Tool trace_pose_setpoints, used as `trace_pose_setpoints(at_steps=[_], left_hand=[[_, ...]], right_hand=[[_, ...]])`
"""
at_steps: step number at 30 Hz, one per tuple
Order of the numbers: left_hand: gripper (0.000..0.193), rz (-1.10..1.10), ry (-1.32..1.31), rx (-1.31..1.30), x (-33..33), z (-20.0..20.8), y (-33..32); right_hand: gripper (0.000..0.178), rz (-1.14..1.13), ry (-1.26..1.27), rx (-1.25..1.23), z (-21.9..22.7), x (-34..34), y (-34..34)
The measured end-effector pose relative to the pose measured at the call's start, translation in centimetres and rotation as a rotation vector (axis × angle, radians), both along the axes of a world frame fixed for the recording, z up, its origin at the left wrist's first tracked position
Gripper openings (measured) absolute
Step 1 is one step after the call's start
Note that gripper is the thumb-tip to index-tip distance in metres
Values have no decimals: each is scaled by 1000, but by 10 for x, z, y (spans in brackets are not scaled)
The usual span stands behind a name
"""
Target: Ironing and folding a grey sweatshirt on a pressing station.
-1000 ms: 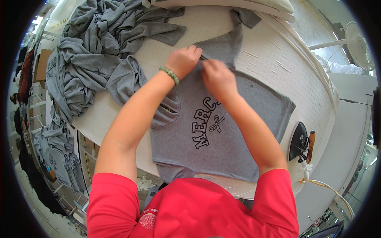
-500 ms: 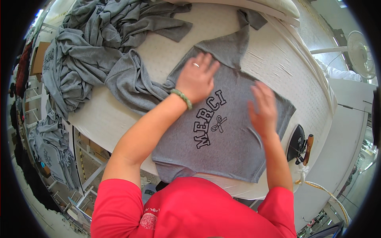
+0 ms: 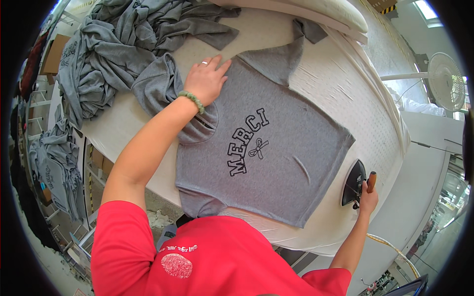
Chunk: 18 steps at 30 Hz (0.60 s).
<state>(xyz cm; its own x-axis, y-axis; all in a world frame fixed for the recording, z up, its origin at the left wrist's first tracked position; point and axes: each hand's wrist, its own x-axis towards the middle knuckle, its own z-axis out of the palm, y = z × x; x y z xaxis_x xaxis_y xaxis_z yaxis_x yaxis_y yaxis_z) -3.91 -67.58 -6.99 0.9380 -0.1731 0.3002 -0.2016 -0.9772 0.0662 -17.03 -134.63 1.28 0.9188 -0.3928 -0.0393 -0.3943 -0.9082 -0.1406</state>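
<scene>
A grey sweatshirt (image 3: 291, 133) with dark outlined lettering and a small bow lies spread on the white-covered ironing table (image 3: 340, 84). One sleeve stretches away toward the far edge; the other hangs folded at the near side. My left hand (image 3: 205, 81) rests open at the garment's upper left, by the shoulder and neckline, fingers a little apart. At the right, my right hand (image 3: 369, 197) is wrapped round the brown handle of a black iron (image 3: 353, 183). The iron stands on the table cover, just off the sweatshirt's hem.
A heap of grey garments (image 3: 113, 44) covers the far left of the table. More grey garments (image 3: 58, 167) hang in a stack lower left. A padded board (image 3: 316, 12) runs along the far edge. A white fan (image 3: 444, 81) stands beyond; a hose (image 3: 395, 249) hangs at the right.
My left hand has slid left off the chest to the shoulder. The right hand has left the fabric and taken hold of the iron's handle. The sweatshirt lies flatter near the neckline.
</scene>
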Motion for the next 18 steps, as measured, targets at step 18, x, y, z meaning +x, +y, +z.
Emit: trace_pose_setpoints(at_steps=[18], left_hand=[[31,293,158,-197,-47,5,9]], right_hand=[[45,519,401,268,19,223,459]])
